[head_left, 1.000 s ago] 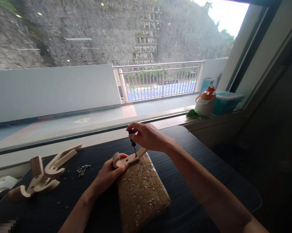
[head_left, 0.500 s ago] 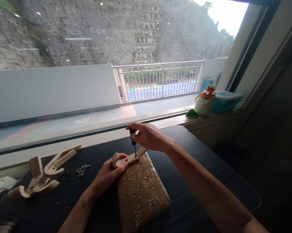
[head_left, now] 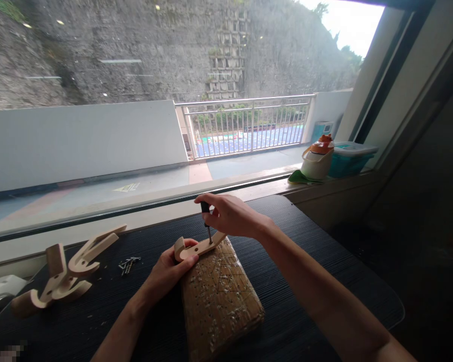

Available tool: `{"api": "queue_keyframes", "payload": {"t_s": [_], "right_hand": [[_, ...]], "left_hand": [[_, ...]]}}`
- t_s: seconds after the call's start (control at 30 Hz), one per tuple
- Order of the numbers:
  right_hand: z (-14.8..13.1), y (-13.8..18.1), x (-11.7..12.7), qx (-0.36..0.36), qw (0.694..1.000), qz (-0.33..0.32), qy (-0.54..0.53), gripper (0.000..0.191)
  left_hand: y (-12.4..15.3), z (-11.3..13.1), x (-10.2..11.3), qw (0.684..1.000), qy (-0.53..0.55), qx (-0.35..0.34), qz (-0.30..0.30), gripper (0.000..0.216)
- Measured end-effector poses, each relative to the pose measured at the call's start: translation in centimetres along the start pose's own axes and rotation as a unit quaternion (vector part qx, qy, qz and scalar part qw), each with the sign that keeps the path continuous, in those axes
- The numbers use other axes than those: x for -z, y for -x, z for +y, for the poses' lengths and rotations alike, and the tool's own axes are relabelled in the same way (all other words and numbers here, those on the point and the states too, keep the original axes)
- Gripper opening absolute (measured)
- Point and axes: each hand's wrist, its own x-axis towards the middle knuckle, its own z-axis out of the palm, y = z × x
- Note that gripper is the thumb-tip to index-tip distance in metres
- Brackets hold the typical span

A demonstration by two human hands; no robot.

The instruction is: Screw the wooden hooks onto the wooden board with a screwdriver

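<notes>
My left hand grips the near end of a curved wooden hook, thumb on top and fingers behind. The hook lies across the far end of a tape-wrapped cardboard block dotted with small holes. My right hand is closed round the black handle of a screwdriver, which stands nearly upright. Its shaft reaches down to a hole in the hook; whether a screw sits under the tip is too small to tell. A second hole in the hook shows bare. My right hand covers part of the hook's far arm.
Several wooden hooks lie piled at the left of the black table. A small heap of screws is beside them. A white device stands at the left edge. On the windowsill are a bottle and a teal box.
My right hand and its fingers have shifted slightly around the screwdriver handle, which is a little turned. My left hand, the hook and the block stay in place.
</notes>
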Motion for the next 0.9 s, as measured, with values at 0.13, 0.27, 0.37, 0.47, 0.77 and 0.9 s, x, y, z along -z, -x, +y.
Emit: {"api": "queue_keyframes", "payload": {"t_s": [0.13, 0.27, 0.37, 0.47, 0.77, 0.9], "right_hand": [[0.35, -0.07, 0.15, -0.009, 1.0, -0.014, -0.022, 0.036], [0.65, -0.2, 0.05, -0.028, 0.999, -0.007, -0.019, 0.031], [0.52, -0.17, -0.1, -0.027, 0.999, -0.005, -0.019, 0.031], [0.21, -0.09, -0.09, -0.01, 1.0, -0.004, -0.023, 0.033], [0.31, -0.22, 0.11, -0.016, 0.999, 0.002, -0.048, 0.024], [0.38, -0.22, -0.06, -0.022, 0.999, 0.007, -0.034, 0.022]], "left_hand": [[-0.05, 0.05, -0.03, 1.0, 0.0, -0.002, 0.003, 0.044], [-0.14, -0.04, -0.04, 1.0, -0.006, -0.006, 0.008, 0.043], [-0.12, -0.14, -0.02, 1.0, -0.005, -0.002, 0.009, 0.044], [-0.06, -0.1, -0.03, 1.0, -0.003, -0.005, 0.007, 0.043], [-0.08, -0.1, 0.04, 1.0, -0.008, -0.01, 0.007, 0.042], [-0.09, -0.17, 0.01, 1.0, -0.002, -0.009, 0.009, 0.042]]}}
